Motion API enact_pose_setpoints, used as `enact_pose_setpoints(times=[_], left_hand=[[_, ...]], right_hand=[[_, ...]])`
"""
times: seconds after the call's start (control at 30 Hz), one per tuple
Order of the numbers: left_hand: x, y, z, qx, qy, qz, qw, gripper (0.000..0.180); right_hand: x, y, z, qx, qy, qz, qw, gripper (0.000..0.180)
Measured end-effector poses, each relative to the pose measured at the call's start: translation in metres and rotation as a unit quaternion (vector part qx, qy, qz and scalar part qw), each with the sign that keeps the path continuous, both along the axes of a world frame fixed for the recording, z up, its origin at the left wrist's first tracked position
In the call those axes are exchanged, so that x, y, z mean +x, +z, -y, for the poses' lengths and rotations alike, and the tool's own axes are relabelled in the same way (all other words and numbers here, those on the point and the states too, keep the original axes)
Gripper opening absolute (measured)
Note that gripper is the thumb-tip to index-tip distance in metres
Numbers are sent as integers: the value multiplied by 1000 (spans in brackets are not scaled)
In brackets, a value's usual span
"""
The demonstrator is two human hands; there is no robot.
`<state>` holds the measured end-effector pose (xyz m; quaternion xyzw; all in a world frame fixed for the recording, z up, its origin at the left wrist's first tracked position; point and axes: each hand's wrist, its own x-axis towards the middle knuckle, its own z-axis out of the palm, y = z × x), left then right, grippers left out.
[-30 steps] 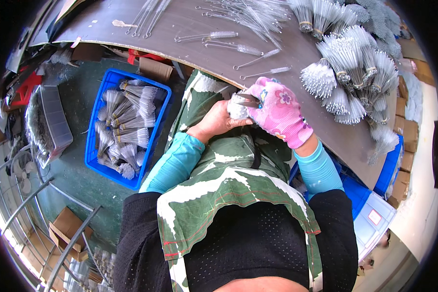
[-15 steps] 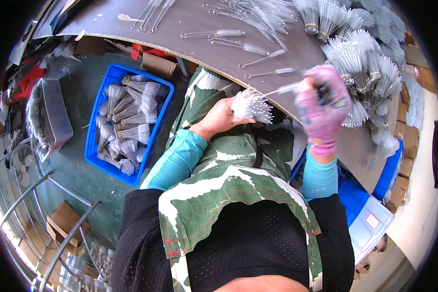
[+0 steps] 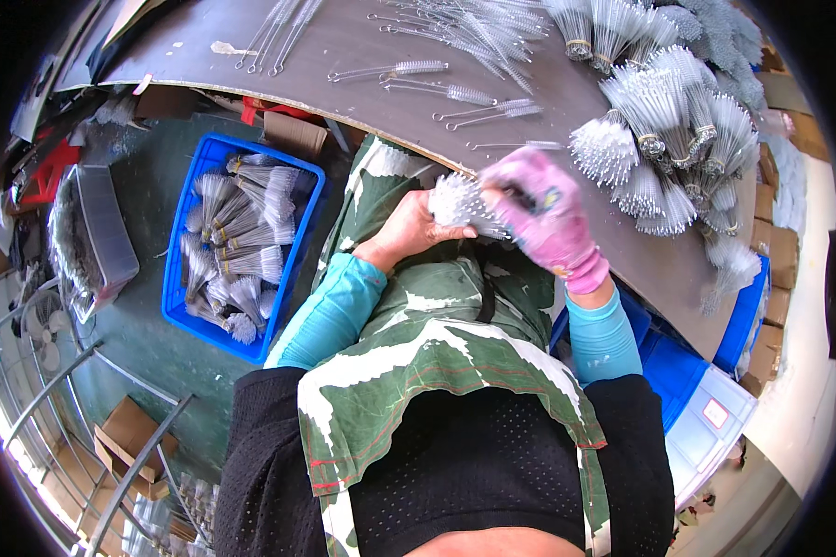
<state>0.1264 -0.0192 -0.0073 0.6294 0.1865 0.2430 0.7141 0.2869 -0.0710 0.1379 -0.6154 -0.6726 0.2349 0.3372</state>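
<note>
Spanning the top of the frame, a grey worktable [image 3: 344, 56] carries loose thin wire brushes [image 3: 455, 93] at upper centre and banded bundles of white-bristled brushes [image 3: 659, 121] heaped at upper right. At left of centre a blue crate [image 3: 181, 288] on the floor holds more finished bundles. At centre, above a green-and-white apron [image 3: 437, 325], the bare left hand [image 3: 409, 227] is wrapped tight around a gathered bundle of brushes [image 3: 457, 200], bristle ends fanning upward. The pink-gloved right hand [image 3: 543, 218], blurred, sits against the bundle's right side; whether it pinches anything I cannot tell. The step looks like collecting or squaring a bundle; the next move likely calls for a firm left grip while the right evens the stems.
</note>
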Motion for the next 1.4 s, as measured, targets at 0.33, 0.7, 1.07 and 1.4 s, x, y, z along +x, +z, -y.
enact_pose_setpoints(times=[0.33, 0.7, 1.07, 1.4], left_hand=[[-1, 7, -3, 23, -38, -14, 999, 39], [1, 5, -2, 42, -29, -9, 999, 42], [-2, 21, 1, 44, -63, -57, 995, 59], [-15, 108, -14, 204, -18, -82, 975, 67]], right_hand=[[4, 6, -13, -78, 148, 138, 976, 30], [-7, 3, -2, -40, 106, 248, 962, 36], [44, -3, 0, 39, -257, -225, 939, 4], [28, -1, -16, 57, -222, -69, 971, 18]])
